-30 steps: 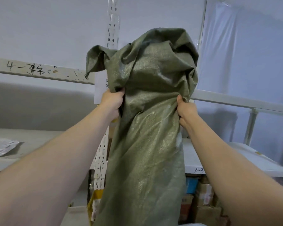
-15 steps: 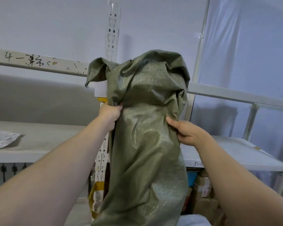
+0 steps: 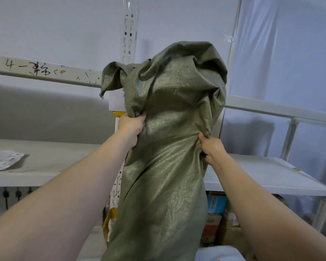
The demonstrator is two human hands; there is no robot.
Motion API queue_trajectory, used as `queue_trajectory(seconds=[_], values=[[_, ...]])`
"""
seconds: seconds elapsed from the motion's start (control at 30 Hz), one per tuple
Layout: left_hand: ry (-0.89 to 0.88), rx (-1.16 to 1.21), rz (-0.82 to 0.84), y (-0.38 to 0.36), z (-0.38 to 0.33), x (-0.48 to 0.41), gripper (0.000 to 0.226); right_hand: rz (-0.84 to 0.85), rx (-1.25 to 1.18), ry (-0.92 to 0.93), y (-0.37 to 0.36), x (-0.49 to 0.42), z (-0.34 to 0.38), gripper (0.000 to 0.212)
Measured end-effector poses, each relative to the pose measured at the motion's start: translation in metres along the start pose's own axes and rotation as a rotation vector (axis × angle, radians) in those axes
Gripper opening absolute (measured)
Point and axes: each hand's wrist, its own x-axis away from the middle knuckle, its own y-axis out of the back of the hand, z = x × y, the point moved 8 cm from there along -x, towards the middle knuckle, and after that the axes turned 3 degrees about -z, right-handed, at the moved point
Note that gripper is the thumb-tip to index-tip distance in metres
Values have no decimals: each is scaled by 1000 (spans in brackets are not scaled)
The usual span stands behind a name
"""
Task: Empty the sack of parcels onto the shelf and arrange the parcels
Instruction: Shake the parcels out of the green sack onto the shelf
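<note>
Two bare forearms reach up from the lower corners. The left hand (image 3: pixel 130 127) grips a bunch of cloth at the left edge of the sack (image 3: pixel 167 157), with its fingers curled into the fabric. The right hand (image 3: pixel 213 147) is lower and pinches a fold on the right edge.

The green woven sack hangs upright in the air between the hands. Its crumpled top bulges above both hands, and its lower part drops out of view below them. Whether anything is inside cannot be told.

Beyond the left hand lies a shelf (image 3: pixel 60 162), with a flat white parcel (image 3: pixel 4 160) far to that hand's left. Beyond the right hand is a second shelf (image 3: pixel 262 172), with boxes (image 3: pixel 215 206) below it. A slotted post (image 3: pixel 129 31) rises above the left hand. A beam (image 3: pixel 36 69) with handwriting runs left from the post. Plastic sheeting (image 3: pixel 290 53) hangs above and to the right of the right hand.
</note>
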Motion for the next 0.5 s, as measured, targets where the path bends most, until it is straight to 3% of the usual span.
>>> queue_trajectory(seconds=[0.17,0.3,0.37,0.5], values=[[-10,36,-10,8,-3,-6,52,-48,-172,117,-10,4,30,25],[9,63,-1,6,6,-10,48,30,73,69,-11,-4,35,49],[49,26,-25,8,22,-13,54,10,221,67,-1,-4,25,49],[42,-16,-72,5,44,-12,57,36,229,-33,11,-22,-10,58]])
